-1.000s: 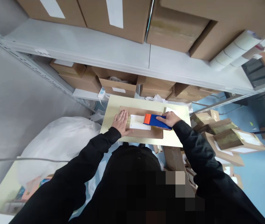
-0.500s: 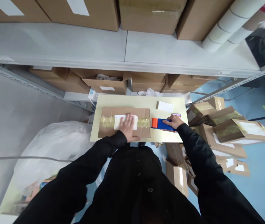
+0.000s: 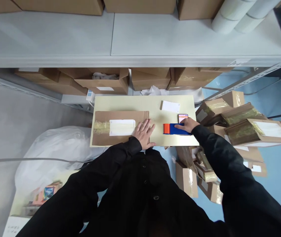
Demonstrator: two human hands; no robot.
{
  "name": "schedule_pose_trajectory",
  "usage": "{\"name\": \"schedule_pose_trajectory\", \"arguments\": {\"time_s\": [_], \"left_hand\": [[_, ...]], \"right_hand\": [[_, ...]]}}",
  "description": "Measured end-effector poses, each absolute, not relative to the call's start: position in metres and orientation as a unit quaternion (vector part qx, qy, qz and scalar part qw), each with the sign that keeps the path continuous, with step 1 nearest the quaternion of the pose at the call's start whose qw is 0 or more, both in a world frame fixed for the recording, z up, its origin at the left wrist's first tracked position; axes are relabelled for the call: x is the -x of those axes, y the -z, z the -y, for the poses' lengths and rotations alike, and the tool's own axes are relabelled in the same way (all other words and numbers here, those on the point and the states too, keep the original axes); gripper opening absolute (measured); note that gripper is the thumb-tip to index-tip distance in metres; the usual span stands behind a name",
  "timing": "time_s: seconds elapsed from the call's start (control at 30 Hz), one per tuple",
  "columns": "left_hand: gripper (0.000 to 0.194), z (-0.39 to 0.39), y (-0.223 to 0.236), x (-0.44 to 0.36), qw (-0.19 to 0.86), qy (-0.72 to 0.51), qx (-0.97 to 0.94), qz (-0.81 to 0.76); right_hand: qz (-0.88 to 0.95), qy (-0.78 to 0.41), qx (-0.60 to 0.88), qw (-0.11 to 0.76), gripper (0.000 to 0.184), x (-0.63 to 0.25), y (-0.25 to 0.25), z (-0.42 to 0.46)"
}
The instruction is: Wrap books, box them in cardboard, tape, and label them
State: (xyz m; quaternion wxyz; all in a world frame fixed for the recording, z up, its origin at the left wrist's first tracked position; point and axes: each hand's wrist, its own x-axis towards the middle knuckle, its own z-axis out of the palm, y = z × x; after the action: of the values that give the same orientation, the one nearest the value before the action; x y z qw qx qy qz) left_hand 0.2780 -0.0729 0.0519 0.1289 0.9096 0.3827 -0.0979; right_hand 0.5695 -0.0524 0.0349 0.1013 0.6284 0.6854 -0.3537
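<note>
Left hand (image 3: 144, 133) moved off the label to the carton's right end; dispenser, earlier up against that end, now sits apart from it. Carton is also nearer the table's left edge.

Clock centred on the table (image 3: 127, 102), left to right:

Cardboard carton (image 3: 123, 114) lies flat at 9 o'clock. Yellowish clear tape (image 3: 100, 127) shows on its left end, white label (image 3: 122, 127) sits mid-face. Top face reads as mostly done, my judgement. Right-end tape is mostly under the palm; sides and underside not visible, so can't tell what's left there.

Left end is just beside the table's left edge, front side close to the 6 o'clock edge: little slack either way. More room toward 12, where tabletop shows behind the carton.

Left hand: flat, fingers spread, pressing nothing into a grip. Strip of bare tabletop between it and the dispenser.

White label stack (image 3: 170, 106) at 2. Blue-and-orange tape dispenser (image 3: 173, 129) at 3, held by the right hand (image 3: 189, 126), thumb on top. Phone (image 3: 183, 117) just behind it limits room toward 12. Right wrist is by the table's right edge; taped parcels (image 3: 266, 131) lie beyond.
</note>
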Motion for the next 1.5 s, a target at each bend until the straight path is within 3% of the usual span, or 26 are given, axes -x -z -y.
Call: {"name": "schedule_pose_trajectory", "arguments": {"time_s": [0.1,0.23,0.37,0.43,0.6,0.73,0.83,0.93,1.13,1.23,1.3,1.4,1.5], "left_hand": [[0.096,0.073,-0.061,-0.291,0.1,0.147,-0.908,-0.38],[0.091,0.07,-0.069,-0.31,0.078,0.213,-0.893,-0.39],[0.078,0.07,-0.07,-0.314,0.1,0.193,-0.887,-0.408],[0.079,0.07,-0.069,-0.307,0.129,0.163,-0.889,-0.407],[0.101,0.066,-0.077,-0.26,0.202,0.05,-0.88,-0.426],[0.092,0.06,-0.088,-0.192,0.131,0.012,-0.789,-0.6],[0.097,0.061,-0.087,-0.137,0.11,-0.022,-0.681,-0.724],[0.095,0.065,-0.074,-0.094,0.205,-0.099,-0.596,-0.77],[0.061,0.066,-0.05,-0.059,0.371,-0.254,-0.54,-0.711],[0.069,0.062,-0.047,-0.046,0.444,-0.28,-0.543,-0.655],[0.081,0.063,-0.044,-0.036,0.487,-0.267,-0.542,-0.631],[0.103,0.07,-0.036,-0.022,0.531,-0.239,-0.544,-0.604],[0.106,0.078,-0.027,-0.019,0.52,-0.221,-0.551,-0.614]], "right_hand": [[-0.652,0.28,-0.686,0.162,0.058,-0.524,-0.055,0.046],[-0.677,0.252,-0.675,0.151,0.04,-0.445,-0.079,0.038],[-0.705,0.239,-0.647,0.164,0.026,-0.418,-0.081,0.041],[-0.694,0.233,-0.659,0.171,0.029,-0.426,-0.077,0.046],[-0.609,0.205,-0.759,0.106,0.06,-0.466,-0.065,0.069],[-0.526,0.256,-0.808,0.072,0.044,-0.477,-0.041,0.093],[-0.501,0.29,-0.813,0.062,0.04,-0.467,-0.018,0.107],[-0.488,0.304,-0.816,0.062,0.038,-0.449,0.0,0.114],[-0.475,0.308,-0.822,0.057,0.038,-0.416,0.017,0.114],[-0.475,0.314,-0.82,0.054,0.042,-0.412,0.019,0.118],[-0.493,0.31,-0.813,0.021,0.049,-0.414,0.018,0.124],[-0.563,0.308,-0.76,-0.104,0.072,-0.417,0.016,0.139],[-0.612,0.337,-0.687,-0.202,0.086,-0.407,0.016,0.156]]}}
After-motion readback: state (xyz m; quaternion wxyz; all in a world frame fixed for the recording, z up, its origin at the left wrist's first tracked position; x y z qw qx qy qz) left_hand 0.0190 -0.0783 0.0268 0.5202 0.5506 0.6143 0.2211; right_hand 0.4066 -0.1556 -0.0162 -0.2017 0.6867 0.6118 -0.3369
